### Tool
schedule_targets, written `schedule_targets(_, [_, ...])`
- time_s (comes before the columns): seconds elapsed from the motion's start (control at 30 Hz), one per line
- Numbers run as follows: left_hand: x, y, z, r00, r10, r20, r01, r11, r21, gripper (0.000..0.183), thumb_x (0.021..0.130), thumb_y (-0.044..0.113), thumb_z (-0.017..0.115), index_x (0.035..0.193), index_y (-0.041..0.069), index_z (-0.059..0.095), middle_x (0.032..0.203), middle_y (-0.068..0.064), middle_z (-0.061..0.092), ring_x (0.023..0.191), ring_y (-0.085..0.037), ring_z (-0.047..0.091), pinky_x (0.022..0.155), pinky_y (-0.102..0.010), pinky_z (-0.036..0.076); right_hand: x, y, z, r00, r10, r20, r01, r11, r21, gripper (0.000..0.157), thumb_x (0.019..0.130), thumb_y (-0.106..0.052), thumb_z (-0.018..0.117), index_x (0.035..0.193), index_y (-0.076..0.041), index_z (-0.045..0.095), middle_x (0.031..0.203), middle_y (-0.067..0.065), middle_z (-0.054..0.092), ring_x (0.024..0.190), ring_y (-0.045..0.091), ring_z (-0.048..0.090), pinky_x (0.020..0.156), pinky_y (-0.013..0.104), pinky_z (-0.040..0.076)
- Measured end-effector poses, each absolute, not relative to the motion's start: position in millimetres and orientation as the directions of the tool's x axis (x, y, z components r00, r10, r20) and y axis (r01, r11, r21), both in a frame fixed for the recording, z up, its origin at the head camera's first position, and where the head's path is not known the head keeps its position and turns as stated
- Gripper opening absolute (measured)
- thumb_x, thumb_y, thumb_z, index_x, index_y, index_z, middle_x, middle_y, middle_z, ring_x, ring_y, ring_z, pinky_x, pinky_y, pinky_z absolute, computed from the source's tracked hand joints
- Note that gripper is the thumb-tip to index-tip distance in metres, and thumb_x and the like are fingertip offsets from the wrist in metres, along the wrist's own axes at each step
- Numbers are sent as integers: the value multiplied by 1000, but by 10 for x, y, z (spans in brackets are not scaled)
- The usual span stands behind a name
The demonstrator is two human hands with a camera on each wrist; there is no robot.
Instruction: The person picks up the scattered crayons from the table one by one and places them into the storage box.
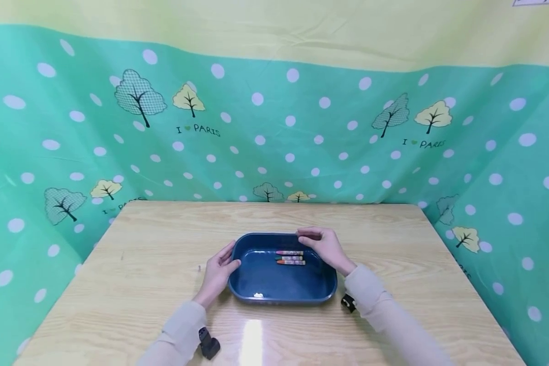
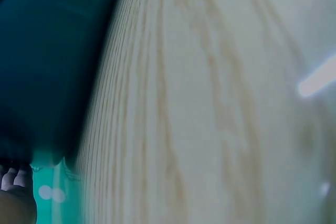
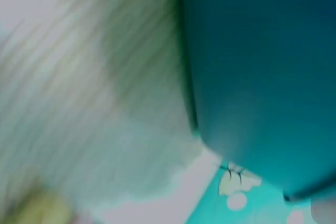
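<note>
A dark blue rectangular tray with rounded corners sits on the wooden table. Three crayons lie side by side in it, toward the back right: a pink crayon, a green crayon and an orange crayon. My left hand holds the tray's left end, thumb at the rim and fingers along the outside wall. At the back right, my right hand grips the rim, its thumb on the inner side. Both wrist views show mostly the tray's outer wall; few of my left fingers appear.
The light wooden table stretches around the tray on all sides. Behind and beside it hangs a green cloth with white dots and trees. A bright light reflection lies on the tabletop in front.
</note>
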State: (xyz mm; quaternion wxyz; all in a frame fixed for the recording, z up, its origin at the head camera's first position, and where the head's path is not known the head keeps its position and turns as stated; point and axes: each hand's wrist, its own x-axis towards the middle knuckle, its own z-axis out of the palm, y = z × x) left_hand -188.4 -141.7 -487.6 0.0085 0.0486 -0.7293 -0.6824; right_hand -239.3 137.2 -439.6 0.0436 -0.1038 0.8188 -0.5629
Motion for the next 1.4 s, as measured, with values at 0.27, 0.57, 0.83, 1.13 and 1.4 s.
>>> schedule_targets(0.27, [-1889, -1410, -4870, -994, -90, -54, -60, 67, 996, 53, 83, -3, 57, 134, 3, 43, 138, -19, 41, 127, -29, 41, 100, -28, 39, -2370, 1861, -4241, -976, -217, 32, -121, 408, -905, 37, 84, -23, 64, 117, -6, 61, 114, 10, 64, 105, 21, 61, 90, 28, 53])
schedule_targets(0.57, [-1884, -1408, -4867, -995, -83, -55, -60, 63, 996, 53, 83, -4, 56, 134, 2, 42, 138, -22, 41, 126, -32, 41, 101, -30, 39, -2336, 2399, -4342, -983, -181, 21, -111, 499, -860, 39, 86, -20, 62, 119, -1, 58, 116, 15, 62, 103, 22, 62, 86, 27, 54])
schedule_targets(0.83, [-1890, -1414, -4900, -993, -95, -68, -74, 62, 995, 54, 82, -3, 57, 134, 3, 43, 137, -20, 42, 126, -30, 42, 100, -30, 40, -2228, 2701, -4591, -979, -181, -97, -25, 574, -818, 38, 84, -16, 63, 118, 2, 57, 115, 16, 62, 103, 23, 62, 89, 29, 53])
schedule_targets(1.13, [-1876, -1413, -4898, -995, -92, -47, -54, 66, 996, 53, 81, -4, 57, 133, 1, 43, 136, -22, 42, 125, -33, 42, 100, -32, 40, -2145, 2829, -4806, -969, -148, -197, 73, 593, -802, 42, 81, -20, 67, 116, 0, 58, 111, 14, 65, 100, 23, 63, 89, 34, 53])
schedule_targets(1.4, [-1870, -1425, -4861, -996, -76, -53, -57, 48, 997, 54, 83, -3, 56, 135, 2, 41, 139, -21, 40, 127, -31, 40, 102, -30, 37, -2098, 2819, -4883, -979, -137, -154, 33, 636, -771, 36, 79, -15, 68, 113, -3, 61, 108, 12, 66, 97, 21, 63, 83, 30, 55])
